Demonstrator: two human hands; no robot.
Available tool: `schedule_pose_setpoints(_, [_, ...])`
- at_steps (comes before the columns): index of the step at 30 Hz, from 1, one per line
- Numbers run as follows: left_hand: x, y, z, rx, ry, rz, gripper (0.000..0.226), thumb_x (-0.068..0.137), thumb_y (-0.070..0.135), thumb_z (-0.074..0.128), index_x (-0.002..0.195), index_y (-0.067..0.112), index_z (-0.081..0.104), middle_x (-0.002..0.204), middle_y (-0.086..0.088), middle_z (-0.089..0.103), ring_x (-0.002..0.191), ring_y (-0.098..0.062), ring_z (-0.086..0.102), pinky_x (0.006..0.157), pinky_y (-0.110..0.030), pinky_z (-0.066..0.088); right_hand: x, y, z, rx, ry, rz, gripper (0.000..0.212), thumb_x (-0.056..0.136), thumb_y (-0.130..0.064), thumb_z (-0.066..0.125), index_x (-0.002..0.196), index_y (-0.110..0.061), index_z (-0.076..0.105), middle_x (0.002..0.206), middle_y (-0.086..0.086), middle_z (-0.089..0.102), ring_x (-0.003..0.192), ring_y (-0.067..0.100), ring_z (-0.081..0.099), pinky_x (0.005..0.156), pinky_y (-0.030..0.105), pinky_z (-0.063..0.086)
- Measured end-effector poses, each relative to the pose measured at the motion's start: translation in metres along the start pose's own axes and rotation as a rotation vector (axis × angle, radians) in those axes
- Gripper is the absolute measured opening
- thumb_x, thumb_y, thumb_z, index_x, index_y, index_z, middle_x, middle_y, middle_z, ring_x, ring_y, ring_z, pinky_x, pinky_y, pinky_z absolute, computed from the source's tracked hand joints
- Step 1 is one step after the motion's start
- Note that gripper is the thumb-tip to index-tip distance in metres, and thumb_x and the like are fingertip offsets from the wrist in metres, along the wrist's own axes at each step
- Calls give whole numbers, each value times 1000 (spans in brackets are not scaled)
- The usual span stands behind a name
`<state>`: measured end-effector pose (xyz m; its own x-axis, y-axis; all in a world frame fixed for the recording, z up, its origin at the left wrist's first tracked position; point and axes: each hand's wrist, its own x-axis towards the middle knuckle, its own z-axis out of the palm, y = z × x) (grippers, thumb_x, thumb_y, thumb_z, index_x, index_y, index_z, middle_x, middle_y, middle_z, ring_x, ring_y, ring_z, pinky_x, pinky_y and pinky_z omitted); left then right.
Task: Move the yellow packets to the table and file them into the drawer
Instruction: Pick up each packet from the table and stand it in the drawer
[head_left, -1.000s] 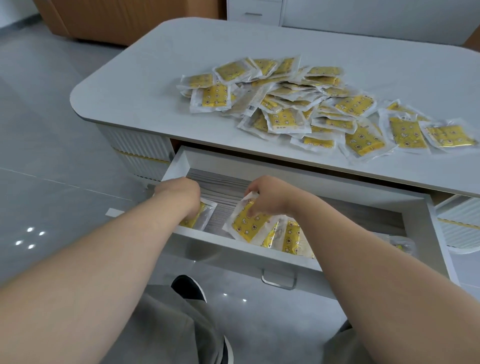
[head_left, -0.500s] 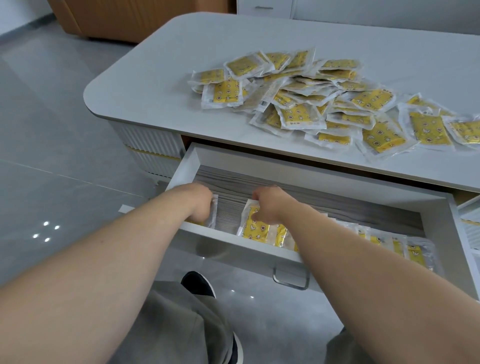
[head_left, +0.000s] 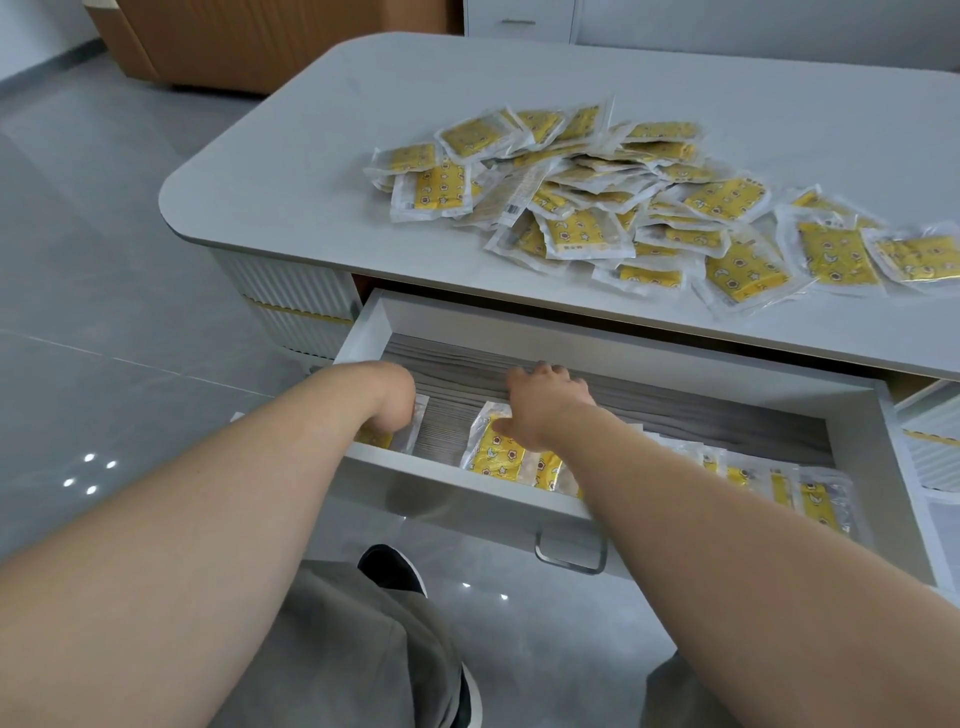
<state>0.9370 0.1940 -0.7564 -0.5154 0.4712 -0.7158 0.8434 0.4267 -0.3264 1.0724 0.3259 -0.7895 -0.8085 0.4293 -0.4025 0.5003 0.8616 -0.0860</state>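
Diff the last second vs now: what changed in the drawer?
The right hand set its tilted packet down into the front row of the drawer and loosened its fingers, now only resting on it. The left hand stays on the corner packet; the table pile is unchanged.

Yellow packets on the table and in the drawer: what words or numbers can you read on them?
Table packets: print too blurred to read.
Upturned packet: barcode, digits too small to read.
Drawer packets: print too blurred to read.
No other writing in view.
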Motion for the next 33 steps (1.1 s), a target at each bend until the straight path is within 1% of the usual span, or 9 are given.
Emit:
schedule_pose_setpoints(5, [-30,12,-39,-188,168,45,41,97,6,45,135,9,60,129,-6,62,96,-21,52,92,-33,50,-16,5,-21,105,59,-36,44,100,-43,54,136,-19,51,129,8,58,112,31,59,92,44,53])
schedule_pose_setpoints(9, [-63,35,-72,-318,318,117,34,101,12,49,133,15,61,130,-7,63,115,-26,61,97,-36,52,-33,20,-41,140,84,2,27,100,-36,51,121,-20,58,108,2,62,91,24,62,78,40,57])
schedule_pose_setpoints(16, [-84,78,-118,-568,652,208,22,94,9,57,106,18,72,105,-4,70,90,-25,67,80,-41,59,-74,64,-76,280,249,63,19,99,-40,54,107,-27,64,100,-5,65,88,19,64,75,37,58])
schedule_pose_setpoints(19, [-86,100,-133,-603,724,197,20,92,9,59,100,18,74,100,-5,71,88,-27,69,78,-42,61,-86,87,-85,411,326,138,16,96,-36,57,95,-23,66,90,-5,67,82,17,64,73,37,58])
schedule_pose_setpoints(23, [-89,124,-150,-660,797,187,19,90,8,59,99,16,74,100,-6,72,88,-28,69,78,-42,61,-95,120,-93,760,449,310,7,92,-27,61,93,-22,66,83,-4,71,75,17,72,67,34,59])
schedule_pose_setpoints(26, [-89,135,-155,-671,817,185,20,89,6,57,100,14,73,100,-7,72,87,-28,69,75,-42,61,-98,145,-96,873,560,449,16,91,-29,62,106,-22,61,86,-2,70,74,17,68,59,30,51])
schedule_pose_setpoints(28, [-86,139,-156,-659,808,197,20,89,7,57,99,15,72,98,-6,71,85,-28,69,74,-42,61,-97,159,-97,854,594,498,29,93,-31,61,119,-22,55,100,0,65,76,16,63,57,29,46])
schedule_pose_setpoints(30, [-82,141,-156,-661,798,219,17,90,9,57,99,18,69,97,-3,69,84,-27,67,75,-43,60,-93,171,-97,846,605,554,42,93,-33,60,131,-22,49,120,5,56,77,19,63,58,30,44])
schedule_pose_setpoints(33, [-77,144,-155,-695,813,266,17,94,16,58,106,23,68,103,1,68,88,-23,65,78,-41,58,-85,187,-99,878,610,628,51,92,-37,61,137,-21,45,133,9,50,87,24,65,66,31,45])
